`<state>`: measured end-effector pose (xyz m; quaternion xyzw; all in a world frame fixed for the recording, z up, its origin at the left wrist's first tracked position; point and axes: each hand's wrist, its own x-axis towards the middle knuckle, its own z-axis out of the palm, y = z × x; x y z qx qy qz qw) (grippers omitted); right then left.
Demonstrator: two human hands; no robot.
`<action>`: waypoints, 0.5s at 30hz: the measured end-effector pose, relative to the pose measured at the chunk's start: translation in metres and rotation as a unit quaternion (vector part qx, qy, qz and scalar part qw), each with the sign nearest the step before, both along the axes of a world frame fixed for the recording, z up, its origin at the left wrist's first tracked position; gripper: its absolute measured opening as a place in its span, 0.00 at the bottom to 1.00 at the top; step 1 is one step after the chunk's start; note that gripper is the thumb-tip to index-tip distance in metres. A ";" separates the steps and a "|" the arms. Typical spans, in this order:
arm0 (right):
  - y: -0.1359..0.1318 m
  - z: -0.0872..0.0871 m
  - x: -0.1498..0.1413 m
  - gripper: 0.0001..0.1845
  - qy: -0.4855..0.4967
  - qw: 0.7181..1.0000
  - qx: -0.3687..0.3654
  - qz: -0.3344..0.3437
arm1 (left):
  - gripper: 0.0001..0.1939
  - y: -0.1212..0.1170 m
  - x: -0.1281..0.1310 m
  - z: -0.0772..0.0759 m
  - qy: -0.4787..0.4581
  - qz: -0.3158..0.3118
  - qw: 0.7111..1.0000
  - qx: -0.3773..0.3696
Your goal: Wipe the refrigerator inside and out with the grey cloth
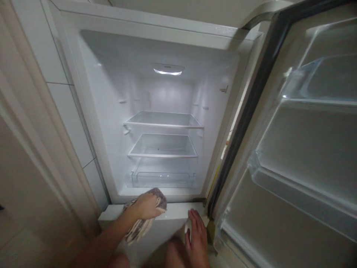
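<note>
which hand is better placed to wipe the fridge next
Probably left: the left hand holds the cloth at the front of the fridge; the right hand has no cloth.

- Two hands [146,206] [196,240]
- One cloth [136,231], in the left fingers [158,203]
- One fridge [104,111], ahead of both hands' fingers
- Two clear shelves [164,119] [163,146], beyond the fingers
- One clear drawer [163,180] (the lowest inner fitting), just beyond the left fingers
- One lit lamp [168,70], above the shelves, farther from the fingers
- One door [306,141], right of the right fingers [199,219]
- Three door bins [312,80] [304,203] [237,247] (the lowest partly visible), also rightward
</note>
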<state>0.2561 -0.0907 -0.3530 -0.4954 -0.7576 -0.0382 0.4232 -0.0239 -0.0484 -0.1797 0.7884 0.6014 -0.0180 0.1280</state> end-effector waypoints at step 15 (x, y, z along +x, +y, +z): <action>-0.073 -0.062 -0.021 0.34 0.316 0.925 -0.207 -0.042 | 0.25 0.030 0.169 -0.018 -0.440 0.090 0.891 -0.068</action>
